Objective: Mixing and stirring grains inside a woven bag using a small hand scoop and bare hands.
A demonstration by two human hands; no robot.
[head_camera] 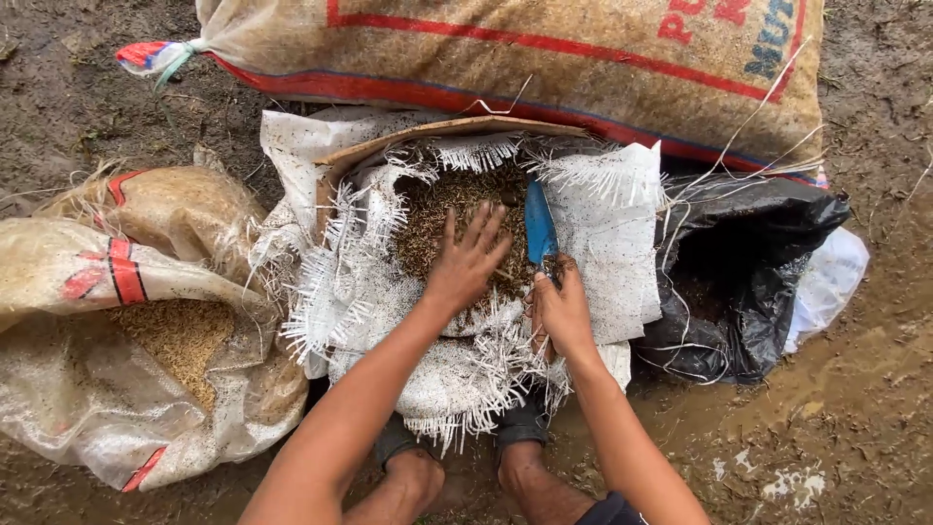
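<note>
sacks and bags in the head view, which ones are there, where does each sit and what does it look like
Full woven plastic sack: top, lying flat, tan with red stripes and printing.
Frayed white woven sack: centre, open, brown grain inside; left hand on the grain, right hand holding a blue scoop.
Clear woven sack: left, slumped, red stripes, tan grain.
Black plastic bag: right, crumpled.

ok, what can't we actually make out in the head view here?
- Right hand: its grip on the blue tool is hidden by the hand itself; tool's lower end unseen.
- Left hand: palm hidden, pressed on the husk fill.
- Top sack: cut off by the upper edge.
- Black bag: inside too dark.
</note>
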